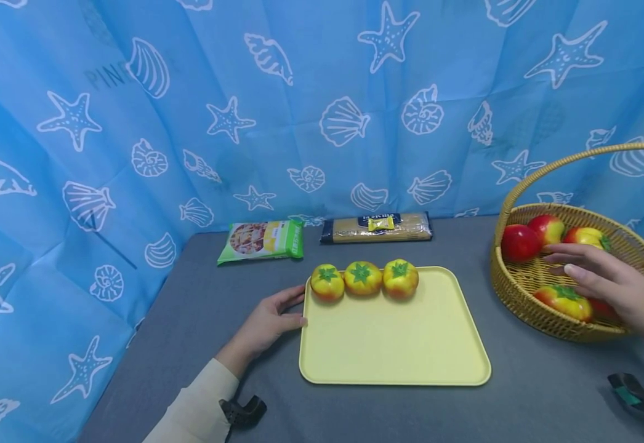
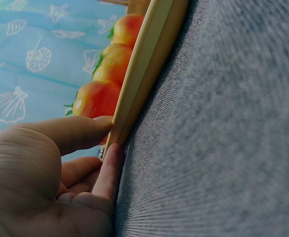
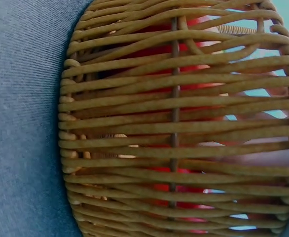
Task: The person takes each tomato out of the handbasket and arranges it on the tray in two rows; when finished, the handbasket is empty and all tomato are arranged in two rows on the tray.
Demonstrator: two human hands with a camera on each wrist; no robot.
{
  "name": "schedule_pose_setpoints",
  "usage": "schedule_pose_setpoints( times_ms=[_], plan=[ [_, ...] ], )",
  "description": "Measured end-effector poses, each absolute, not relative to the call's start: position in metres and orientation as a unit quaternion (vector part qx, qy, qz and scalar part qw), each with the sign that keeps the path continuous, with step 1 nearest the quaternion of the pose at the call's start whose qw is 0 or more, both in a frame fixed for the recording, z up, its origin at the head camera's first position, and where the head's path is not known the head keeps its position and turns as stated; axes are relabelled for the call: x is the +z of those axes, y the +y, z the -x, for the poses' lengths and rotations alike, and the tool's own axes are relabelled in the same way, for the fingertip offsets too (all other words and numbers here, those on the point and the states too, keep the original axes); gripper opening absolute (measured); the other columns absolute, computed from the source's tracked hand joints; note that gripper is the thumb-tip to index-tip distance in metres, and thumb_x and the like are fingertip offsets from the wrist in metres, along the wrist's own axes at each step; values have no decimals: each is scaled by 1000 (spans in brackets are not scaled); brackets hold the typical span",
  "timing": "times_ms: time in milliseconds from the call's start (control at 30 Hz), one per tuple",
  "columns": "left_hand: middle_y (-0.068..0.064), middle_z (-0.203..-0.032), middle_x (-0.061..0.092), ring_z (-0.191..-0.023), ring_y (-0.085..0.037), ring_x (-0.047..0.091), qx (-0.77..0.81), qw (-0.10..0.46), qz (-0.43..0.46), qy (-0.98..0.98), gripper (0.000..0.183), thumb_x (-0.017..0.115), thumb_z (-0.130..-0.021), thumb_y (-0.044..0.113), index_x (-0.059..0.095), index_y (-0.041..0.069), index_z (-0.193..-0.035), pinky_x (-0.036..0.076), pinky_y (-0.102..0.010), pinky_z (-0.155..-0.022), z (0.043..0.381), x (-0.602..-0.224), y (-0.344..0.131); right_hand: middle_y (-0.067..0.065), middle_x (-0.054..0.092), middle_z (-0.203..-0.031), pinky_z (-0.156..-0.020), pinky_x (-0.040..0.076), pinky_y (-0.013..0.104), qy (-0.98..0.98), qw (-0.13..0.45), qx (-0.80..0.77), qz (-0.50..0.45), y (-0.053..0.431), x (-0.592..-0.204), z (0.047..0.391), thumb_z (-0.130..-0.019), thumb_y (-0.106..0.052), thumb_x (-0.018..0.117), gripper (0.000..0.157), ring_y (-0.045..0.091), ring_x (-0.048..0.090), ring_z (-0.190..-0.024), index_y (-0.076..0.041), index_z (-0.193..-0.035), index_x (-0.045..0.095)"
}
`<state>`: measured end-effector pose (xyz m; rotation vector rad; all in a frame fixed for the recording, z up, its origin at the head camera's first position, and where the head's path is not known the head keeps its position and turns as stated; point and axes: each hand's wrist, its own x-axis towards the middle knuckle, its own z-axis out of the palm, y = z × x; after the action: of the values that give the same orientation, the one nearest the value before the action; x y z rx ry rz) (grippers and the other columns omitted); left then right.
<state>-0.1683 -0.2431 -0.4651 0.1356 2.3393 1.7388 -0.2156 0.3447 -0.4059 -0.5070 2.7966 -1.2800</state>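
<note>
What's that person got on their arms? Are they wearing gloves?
No, the left grip and right grip are bare. On the left there's a long cream sleeve with a curved black piece by the wrist. By the right wrist is a black piece with a teal patch.

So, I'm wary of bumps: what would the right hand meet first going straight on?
The right hand would probably meet the round red fruit ahead of it in the basket, though depth is unclear.
</note>
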Motion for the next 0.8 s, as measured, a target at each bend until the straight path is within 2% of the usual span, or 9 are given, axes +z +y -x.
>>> schedule_pose_setpoints(
  times_ms=[100,167,233,267,333,400,500,633,800],
  plan=[
    [-16,-159,55,-146,-32,52,591,110,-47,798,75,82,-98,14,47,2,-163,49,-44,-113,168,-465,-243,-2,49,-140,-60,46,22,898,12,-409,162,343,-405,214,-118,-20,46,49,1,52,-91,11,-156,38],
    [-15,-159,56,-146,-32,52,590,111,-45,799,75,82,-97,14,48,3,-163,48,-46,-114,168,-465,-243,3,52,-141,-52,44,30,894,18,-415,166,341,-404,213,-118,-19,46,49,12,52,-72,12,-156,37],
    [-14,-158,56,-147,-31,50,588,110,-44,800,75,82,-97,15,48,3,-163,45,-48,-117,168,-464,-242,19,53,-144,-53,44,28,897,27,-408,168,339,-402,212,-118,-18,47,50,11,50,-71,14,-155,37],
    [-14,-158,56,-148,-31,49,587,109,-43,801,75,82,-97,15,49,3,-163,43,-49,-118,167,-464,-242,27,52,-145,-55,46,24,900,33,-401,169,338,-401,212,-118,-19,47,51,7,51,-73,15,-155,38],
    [-13,-158,57,-150,-31,47,585,107,-42,803,75,83,-97,16,49,4,-163,40,-51,-120,167,-464,-243,43,46,-146,-64,49,18,907,48,-381,172,336,-399,213,-117,-20,48,53,12,60,-97,16,-154,38],
    [-13,-158,57,-151,-31,45,584,106,-42,804,75,83,-97,16,50,3,-163,38,-53,-121,168,-464,-243,43,47,-146,-75,49,15,915,59,-360,173,335,-397,214,-117,-22,50,54,23,57,-123,16,-154,40],
    [-14,-158,57,-152,-32,44,587,106,-45,802,75,83,-97,15,50,3,-162,38,-53,-121,168,-464,-243,41,50,-146,-76,52,20,920,71,-346,168,336,-397,215,-116,-25,52,54,51,54,-124,13,-154,43],
    [-15,-158,56,-152,-32,44,588,106,-46,801,75,83,-97,15,49,2,-162,39,-53,-121,168,-464,-244,40,50,-147,-75,58,36,918,82,-351,164,338,-400,215,-115,-28,55,54,53,54,-122,8,-154,45],
    [-15,-158,56,-152,-32,44,588,106,-46,801,75,83,-97,14,49,1,-162,38,-53,-121,168,-464,-243,40,48,-147,-72,63,41,907,94,-377,163,339,-404,214,-115,-27,56,53,56,58,-119,6,-155,45]
  ],
)
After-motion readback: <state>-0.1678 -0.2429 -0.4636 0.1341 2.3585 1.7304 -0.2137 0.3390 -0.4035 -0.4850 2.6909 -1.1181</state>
